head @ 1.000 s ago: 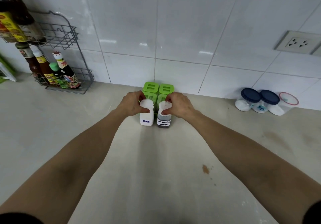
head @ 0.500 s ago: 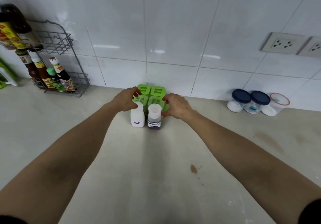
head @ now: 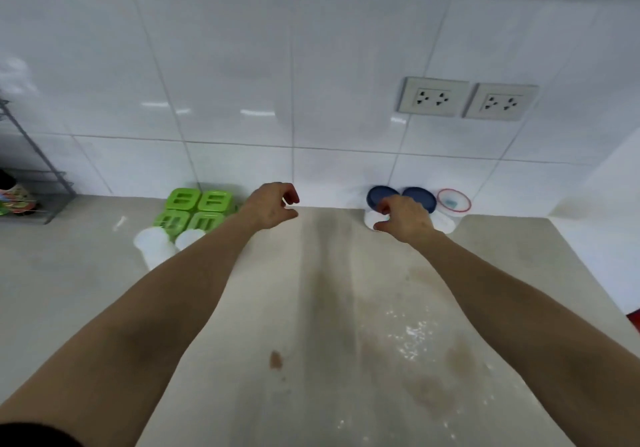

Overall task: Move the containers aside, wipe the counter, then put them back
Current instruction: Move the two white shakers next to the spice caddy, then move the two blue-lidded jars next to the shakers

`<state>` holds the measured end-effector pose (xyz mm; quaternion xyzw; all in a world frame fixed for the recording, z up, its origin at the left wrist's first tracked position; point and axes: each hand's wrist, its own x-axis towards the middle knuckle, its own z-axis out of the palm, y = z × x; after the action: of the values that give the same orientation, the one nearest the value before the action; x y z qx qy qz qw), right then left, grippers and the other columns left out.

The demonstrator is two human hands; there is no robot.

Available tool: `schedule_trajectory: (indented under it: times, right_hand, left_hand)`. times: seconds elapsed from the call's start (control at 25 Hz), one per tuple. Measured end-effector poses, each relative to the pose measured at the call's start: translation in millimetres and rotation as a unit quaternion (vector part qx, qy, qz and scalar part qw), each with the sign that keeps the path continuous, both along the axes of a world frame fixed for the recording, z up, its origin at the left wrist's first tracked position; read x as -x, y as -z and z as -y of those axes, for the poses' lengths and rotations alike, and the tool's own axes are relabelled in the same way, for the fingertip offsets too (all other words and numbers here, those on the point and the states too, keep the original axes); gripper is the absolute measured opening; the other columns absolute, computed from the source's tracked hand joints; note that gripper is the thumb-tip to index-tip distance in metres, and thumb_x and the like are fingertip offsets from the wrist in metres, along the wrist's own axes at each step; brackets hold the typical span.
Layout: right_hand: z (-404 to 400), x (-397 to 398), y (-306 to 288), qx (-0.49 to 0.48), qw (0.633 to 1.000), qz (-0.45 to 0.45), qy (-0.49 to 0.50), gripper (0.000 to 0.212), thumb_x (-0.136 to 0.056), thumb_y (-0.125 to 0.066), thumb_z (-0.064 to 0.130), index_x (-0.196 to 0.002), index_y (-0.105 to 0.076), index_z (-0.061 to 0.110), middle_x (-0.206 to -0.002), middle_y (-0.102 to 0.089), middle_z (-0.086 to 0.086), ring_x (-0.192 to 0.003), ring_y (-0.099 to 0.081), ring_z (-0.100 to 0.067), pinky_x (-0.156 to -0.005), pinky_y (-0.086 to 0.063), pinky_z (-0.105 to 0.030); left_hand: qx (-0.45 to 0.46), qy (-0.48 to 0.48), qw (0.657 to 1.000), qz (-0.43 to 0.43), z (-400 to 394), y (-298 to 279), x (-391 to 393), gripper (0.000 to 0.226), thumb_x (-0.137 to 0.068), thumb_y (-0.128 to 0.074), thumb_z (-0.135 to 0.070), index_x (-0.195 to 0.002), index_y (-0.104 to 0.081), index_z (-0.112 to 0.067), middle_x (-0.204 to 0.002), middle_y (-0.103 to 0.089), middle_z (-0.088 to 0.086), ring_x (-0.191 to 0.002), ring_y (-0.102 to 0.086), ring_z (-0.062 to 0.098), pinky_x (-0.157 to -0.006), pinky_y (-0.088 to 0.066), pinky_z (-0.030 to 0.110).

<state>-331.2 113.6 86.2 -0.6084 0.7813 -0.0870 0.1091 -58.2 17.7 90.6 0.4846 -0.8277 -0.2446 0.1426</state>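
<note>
Several green-lidded containers (head: pixel 197 209) stand against the tiled wall at the left, with two white-capped bottles (head: pixel 152 244) in front of them. My left hand (head: pixel 273 205) hovers to their right, fingers apart and empty. Two blue-lidded jars (head: pixel 420 197) and a red-rimmed clear jar (head: pixel 453 201) sit by the wall at the right. My right hand (head: pixel 403 216) curls over the leftmost blue-lidded jar (head: pixel 377 194), touching it; a firm grip cannot be told.
The beige counter (head: pixel 311 308) carries a brown spot (head: pixel 275 360), faint stains and wet glints at the right. A wire rack (head: pixel 38 183) with bottles is at the far left. Two wall sockets (head: pixel 467 98) sit above the jars. A white side wall closes the right.
Both hands have let go of the two white-capped bottles and moved right. My right hand has reached the blue-lidded jars. The view has swung right.
</note>
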Motion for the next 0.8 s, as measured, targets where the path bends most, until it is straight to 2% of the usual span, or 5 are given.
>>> schedule_trajectory:
  times: [0.12, 0.24, 0.4, 0.64, 0.8]
  right_hand:
    - [-1, 66, 6, 0.011, 0.999, -0.011, 0.032, 0.049, -0.078, -0.074, 0.033, -0.121, -0.058, 0.015, -0.122, -0.059, -0.009, -0.113, -0.056, -0.030, -0.085, -0.047, -0.037]
    - [8, 113, 17, -0.008, 0.998, -0.032, 0.052, 0.067, -0.077, -0.073, 0.043, -0.134, -0.050, 0.016, -0.131, -0.053, -0.007, -0.124, -0.046, -0.030, -0.096, -0.043, -0.040]
    - [33, 150, 32, -0.015, 0.997, -0.059, 0.049, 0.065, -0.073, -0.072, 0.053, -0.125, -0.052, 0.018, -0.124, -0.057, -0.004, -0.120, -0.045, -0.028, -0.094, -0.040, -0.038]
    - [64, 162, 52, -0.045, 0.996, -0.063, 0.046, 0.077, -0.064, -0.071, 0.066, -0.119, -0.054, 0.015, -0.118, -0.062, -0.005, -0.116, -0.049, -0.029, -0.097, -0.039, -0.037]
    - [72, 170, 63, -0.037, 0.996, -0.063, 0.050, 0.080, -0.058, -0.071, 0.069, -0.116, -0.055, 0.016, -0.113, -0.064, -0.004, -0.113, -0.053, -0.028, -0.105, -0.035, -0.038]
  left_hand:
    - [-0.019, 0.015, 1.000, 0.018, 2, 10, 68, 0.035, -0.077, -0.075, -0.030, -0.107, -0.062, -0.019, -0.109, -0.063, -0.001, -0.094, -0.059, 0.017, -0.084, -0.048, 0.034]
    - [-0.036, 0.023, 0.998, 0.039, 10, 24, 129, 0.058, -0.074, -0.077, -0.039, -0.123, -0.055, -0.017, -0.121, -0.057, 0.004, -0.108, -0.055, 0.021, -0.091, -0.046, 0.035]
    - [-0.043, 0.019, 0.997, 0.066, 23, 43, 195, 0.085, -0.071, -0.077, -0.047, -0.139, -0.039, -0.013, -0.135, -0.044, 0.009, -0.126, -0.042, 0.028, -0.099, -0.043, 0.042]
    - [-0.056, -0.021, 0.995, 0.079, 37, 68, 245, 0.090, -0.064, -0.077, -0.055, -0.132, -0.042, -0.010, -0.130, -0.046, 0.008, -0.118, -0.046, 0.028, -0.094, -0.046, 0.042]
    - [-0.058, -0.043, 0.995, 0.069, 39, 76, 258, 0.092, -0.063, -0.080, -0.052, -0.134, -0.040, -0.010, -0.131, -0.046, 0.007, -0.118, -0.049, 0.026, -0.093, -0.048, 0.040]
